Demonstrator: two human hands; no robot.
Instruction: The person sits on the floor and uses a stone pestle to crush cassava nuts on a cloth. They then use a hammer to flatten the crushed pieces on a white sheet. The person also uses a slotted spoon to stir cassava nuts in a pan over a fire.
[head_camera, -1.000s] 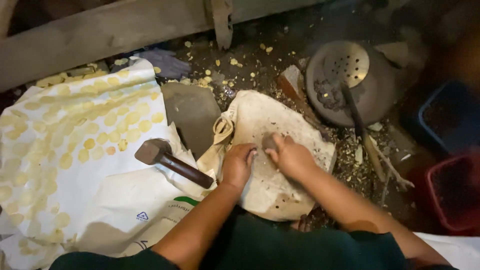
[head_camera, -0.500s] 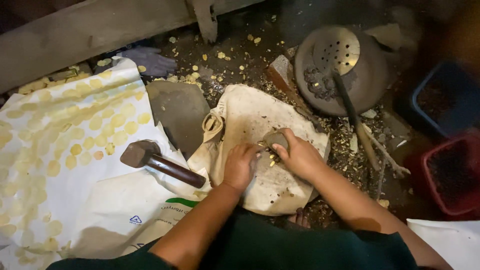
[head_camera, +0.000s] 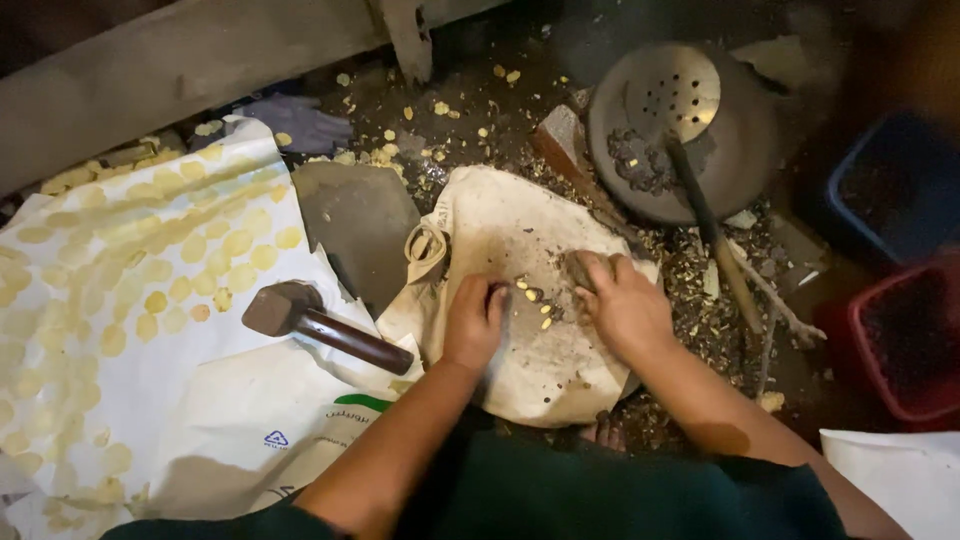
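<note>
A dirty cream cloth bag (head_camera: 500, 235) lies flat on the ground in front of me. My left hand (head_camera: 474, 322) rests on it with fingertips pinched at a few small yellow kernels (head_camera: 535, 300). My right hand (head_camera: 622, 303) is closed around a small dark stone at the bag's right side. The kernels lie between the two hands.
A hammer (head_camera: 318, 323) with a brown handle lies on a white sack (head_camera: 140, 300) spread with yellow flattened discs. A flat grey stone (head_camera: 365, 220) sits by the bag. A round metal pan with a perforated ladle (head_camera: 680, 110) stands at the right; blue (head_camera: 890, 180) and red tubs (head_camera: 905, 340) beyond.
My hands have moved slightly apart on the bag, and several yellow kernels now show between them. The view has shifted a little.
</note>
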